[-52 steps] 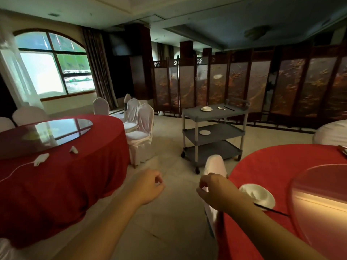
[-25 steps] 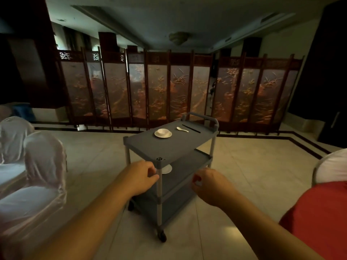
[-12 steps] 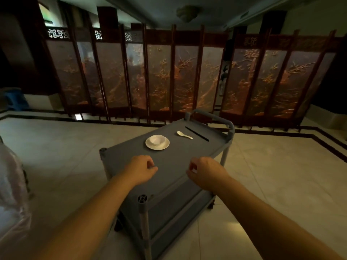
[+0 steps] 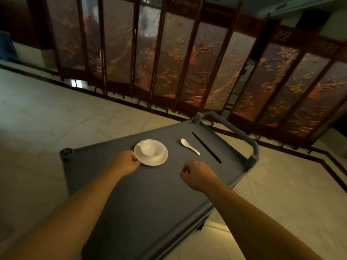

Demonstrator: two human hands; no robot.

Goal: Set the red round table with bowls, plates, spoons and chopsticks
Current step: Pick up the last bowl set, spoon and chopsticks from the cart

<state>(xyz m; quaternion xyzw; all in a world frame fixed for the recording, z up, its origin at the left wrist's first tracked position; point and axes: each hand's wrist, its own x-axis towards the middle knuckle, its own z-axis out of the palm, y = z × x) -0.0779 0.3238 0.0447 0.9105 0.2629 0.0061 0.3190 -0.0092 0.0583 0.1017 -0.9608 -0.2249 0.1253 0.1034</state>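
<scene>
Reaching forward from the lower left of the frame, the bare left hand (image 4: 126,163) is held knuckles-up, with its fingertips curled against the near-left rim of the round white plate (image 4: 152,160); whether the rim is actually pinched cannot be told, since the fingertips are hidden under the hand. The bare right hand (image 4: 198,174) is extended from the lower right and is kept loosely curled, thumb near forefinger, with nothing held in it, above the grey top.

A small white bowl (image 4: 151,148), smooth and glossy, is seated in the middle of the plate. At about two o'clock from the bowl, well apart from the plate, a white ceramic soup spoon (image 4: 189,146) is laid flat, its rounded scoop turned away from the person and its handle slanted toward the right hand. Just beside the spoon, at its three o'clock, thin black chopsticks (image 4: 206,147) are laid straight and roughly parallel to it.

All of these are carried on the matte, finely textured top of the grey plastic service cart (image 4: 150,199), whose curved tubular handle is seen at the far right corner. Pale polished floor tiles (image 4: 56,113) are spread around the cart, and at twelve o'clock a dark wooden folding screen (image 4: 187,62) with reddish carved tree panels is stood.
</scene>
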